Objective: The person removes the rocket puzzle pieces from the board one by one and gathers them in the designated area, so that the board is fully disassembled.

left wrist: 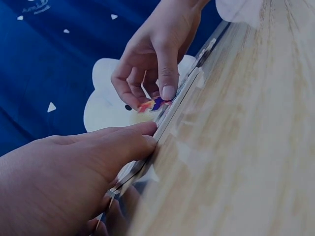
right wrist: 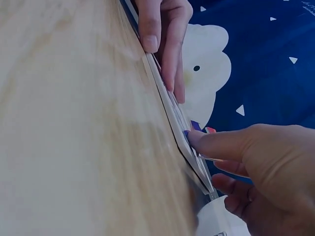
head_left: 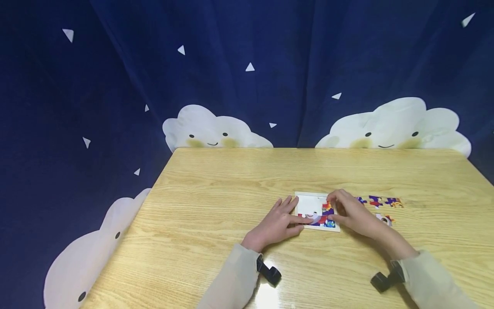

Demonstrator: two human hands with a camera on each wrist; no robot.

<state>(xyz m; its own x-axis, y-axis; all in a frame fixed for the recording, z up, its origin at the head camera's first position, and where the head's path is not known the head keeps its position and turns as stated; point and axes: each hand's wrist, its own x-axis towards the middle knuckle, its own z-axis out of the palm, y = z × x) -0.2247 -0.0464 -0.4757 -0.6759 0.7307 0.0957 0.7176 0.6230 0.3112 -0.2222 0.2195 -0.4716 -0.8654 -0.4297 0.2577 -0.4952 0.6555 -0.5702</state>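
A small jigsaw puzzle tray (head_left: 308,203) with a white rim lies on the table, its bottom row of colourful pieces (head_left: 318,220) laid in. My left hand (head_left: 275,224) lies over the tray's left side, fingers mostly straight, one fingertip on the laid pieces. At the tray's right side, my right hand (head_left: 356,216) pinches a red, yellow and purple puzzle piece (left wrist: 156,103) between thumb and fingers. In the right wrist view that puzzle piece (right wrist: 195,126) stands tilted above the tray edge, partly hidden by the thumb.
Right of the tray, several loose puzzle pieces (head_left: 375,201) lie in a row, with another piece (head_left: 384,219) nearer my right forearm. The wooden table (head_left: 216,184) ends at a dark blue curtain (head_left: 231,25) printed with clouds.
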